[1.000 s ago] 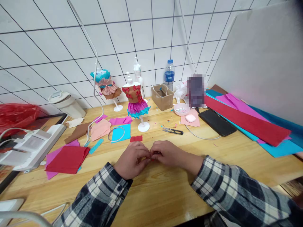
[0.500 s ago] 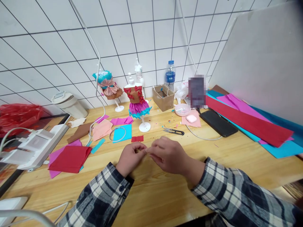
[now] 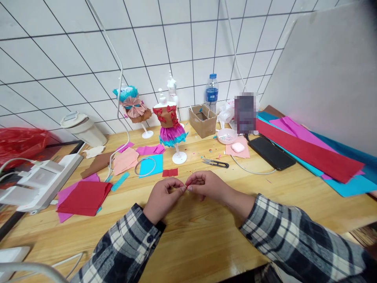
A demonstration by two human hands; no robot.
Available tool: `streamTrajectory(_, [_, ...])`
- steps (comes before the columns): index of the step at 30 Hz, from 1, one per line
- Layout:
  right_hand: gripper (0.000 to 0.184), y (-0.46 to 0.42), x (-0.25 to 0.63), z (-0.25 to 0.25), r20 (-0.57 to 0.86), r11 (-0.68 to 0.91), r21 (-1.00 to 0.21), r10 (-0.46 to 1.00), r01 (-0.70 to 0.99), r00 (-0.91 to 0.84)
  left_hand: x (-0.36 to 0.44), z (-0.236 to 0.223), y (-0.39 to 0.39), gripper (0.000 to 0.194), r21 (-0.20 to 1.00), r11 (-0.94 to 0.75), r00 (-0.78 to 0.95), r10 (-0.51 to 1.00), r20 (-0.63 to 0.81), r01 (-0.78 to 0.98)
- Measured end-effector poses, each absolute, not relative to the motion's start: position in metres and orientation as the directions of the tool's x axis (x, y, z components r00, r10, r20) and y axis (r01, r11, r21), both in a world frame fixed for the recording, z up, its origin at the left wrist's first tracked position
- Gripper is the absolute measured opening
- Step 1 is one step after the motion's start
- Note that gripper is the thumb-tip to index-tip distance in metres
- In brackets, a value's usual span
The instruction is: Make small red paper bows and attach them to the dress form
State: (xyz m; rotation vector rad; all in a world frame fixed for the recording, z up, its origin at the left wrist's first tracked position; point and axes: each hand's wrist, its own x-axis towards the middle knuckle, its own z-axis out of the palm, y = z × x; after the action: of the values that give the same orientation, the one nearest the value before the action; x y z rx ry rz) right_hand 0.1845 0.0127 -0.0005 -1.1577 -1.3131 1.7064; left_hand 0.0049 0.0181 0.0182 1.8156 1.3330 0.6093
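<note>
My left hand and my right hand meet above the wooden table, thumbs and fingertips pinched together. Between the tips shows a speck of a small red piece, mostly hidden by the fingers. Just beyond them lies a short strip of red paper, beside a blue paper square with a wire ring on it. Behind stands a small dress form in a brown top with red bows and a purple and blue paper skirt. Thread snips rest farther right.
Folded red paper and a white power strip lie at the left. A cardboard box, water bottle, pink dish and black phone stand or lie behind. Long red paper tops sheets at the right.
My right hand has turned and its fingers have opened out somewhat, so a speck of red now shows between both hands' tips. The view has shifted slightly.
</note>
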Motion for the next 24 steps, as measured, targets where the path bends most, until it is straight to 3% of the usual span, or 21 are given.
streamTrajectory(11, [0.018, 0.0147, 0.1834, -0.0043, -0.321, -0.346, -0.938, 0.862, 0.006, -0.394, 0.0054, 0.0176, 0.0153, 0.021, 0.815, -0.152, 0.353, 0.933, -0.068, 0.559])
streamTrajectory(17, [0.024, 0.0153, 0.1835, -0.0086, -0.243, -0.277, -0.960, 0.883, -0.028, -0.402, 0.0047, 0.0194, 0.0167, 0.026, 0.888, 0.043, 0.334, 0.917, -0.217, 0.458])
streamTrajectory(21, [0.018, 0.0143, 0.1826, -0.0090, -0.145, -0.152, -0.988, 0.919, 0.011, -0.366, 0.0039, 0.0208, 0.0160, 0.027, 0.923, 0.182, 0.320, 0.900, -0.295, 0.339])
streamTrajectory(24, [0.008, 0.0136, 0.1856, -0.0068, 0.104, 0.168, -0.972, 0.936, 0.166, -0.337, 0.0034, 0.0210, 0.0151, 0.027, 0.933, 0.278, 0.327, 0.881, -0.343, 0.228])
